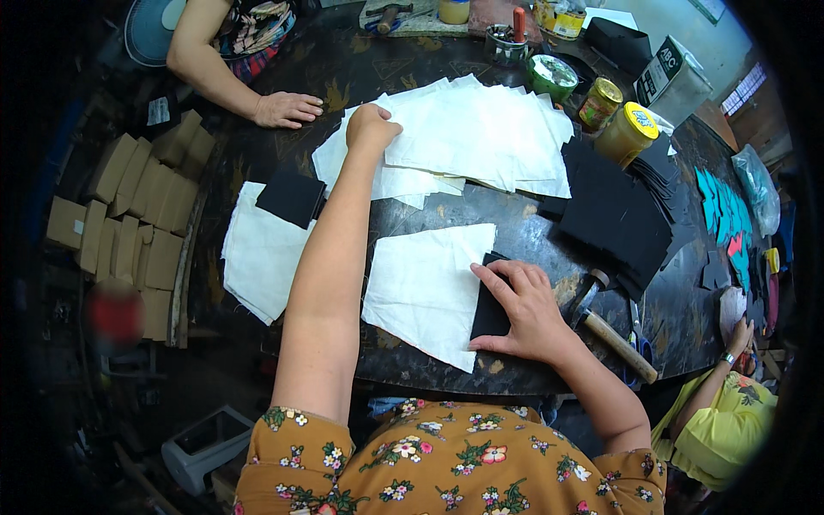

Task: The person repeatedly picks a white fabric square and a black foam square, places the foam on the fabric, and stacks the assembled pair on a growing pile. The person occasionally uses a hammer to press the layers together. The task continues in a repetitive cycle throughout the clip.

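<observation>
My left hand reaches far across the dark table to a spread stack of white cloth pieces. Its fingers are closed on the left edge of an upper white piece. Nearer to me lies a single white cloth piece with slanted sides. Black pieces rest along its right edge. Over these, my right hand lies with thumb and forefinger spread apart, their tips at the white cloth's edge. Left of my left forearm, a black piece sits on another white cloth piece.
Black cut pieces are stacked at the right, near a hammer and scissors. Jars and a tin stand behind. Another person's hand rests at the far left; a person in yellow sits right. Cardboard pieces fill the left side.
</observation>
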{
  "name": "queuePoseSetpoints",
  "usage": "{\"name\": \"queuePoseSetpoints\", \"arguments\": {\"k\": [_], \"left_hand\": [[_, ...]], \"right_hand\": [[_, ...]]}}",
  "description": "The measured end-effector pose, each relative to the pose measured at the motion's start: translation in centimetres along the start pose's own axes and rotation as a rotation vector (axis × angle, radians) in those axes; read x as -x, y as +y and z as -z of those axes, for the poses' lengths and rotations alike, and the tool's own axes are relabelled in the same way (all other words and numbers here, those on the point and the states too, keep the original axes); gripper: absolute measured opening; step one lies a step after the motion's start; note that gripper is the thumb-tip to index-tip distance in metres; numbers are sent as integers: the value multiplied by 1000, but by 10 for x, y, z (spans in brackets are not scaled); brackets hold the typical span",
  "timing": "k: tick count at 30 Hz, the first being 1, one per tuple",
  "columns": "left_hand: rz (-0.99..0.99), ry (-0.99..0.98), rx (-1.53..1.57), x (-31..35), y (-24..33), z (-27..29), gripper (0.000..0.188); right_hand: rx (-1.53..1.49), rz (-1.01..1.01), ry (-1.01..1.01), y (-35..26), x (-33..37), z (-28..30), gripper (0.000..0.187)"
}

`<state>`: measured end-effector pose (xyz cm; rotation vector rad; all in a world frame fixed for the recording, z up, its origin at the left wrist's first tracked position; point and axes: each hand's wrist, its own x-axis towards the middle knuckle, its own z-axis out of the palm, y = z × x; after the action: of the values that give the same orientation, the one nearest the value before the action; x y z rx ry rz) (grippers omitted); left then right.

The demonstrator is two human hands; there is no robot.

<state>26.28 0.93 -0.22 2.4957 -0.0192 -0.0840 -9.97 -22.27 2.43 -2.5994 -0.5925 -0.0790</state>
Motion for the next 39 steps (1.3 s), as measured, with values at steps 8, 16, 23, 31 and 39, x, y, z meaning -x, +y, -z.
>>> {"name": "queuePoseSetpoints", "arguments": {"k": [8, 16, 23, 31, 39], "left_hand": [[-19, 71, -73, -3, 4, -2, 43], [-226, 260, 332, 2, 9, 3, 27], [-695, 177, 495, 103, 60, 99, 54], [-842, -586, 949, 277, 86, 117, 50], [-394, -600, 1012, 280, 4, 65, 45]], "right_hand": [[-387, -98, 316, 66, -65, 58, 64], [-60, -259, 278, 132, -140, 36, 68], [-207, -252, 361, 129, -131, 36, 66], [-502, -182, 474, 64, -63, 48, 51], [-1318, -454, 81, 14, 2, 25, 70]]}}
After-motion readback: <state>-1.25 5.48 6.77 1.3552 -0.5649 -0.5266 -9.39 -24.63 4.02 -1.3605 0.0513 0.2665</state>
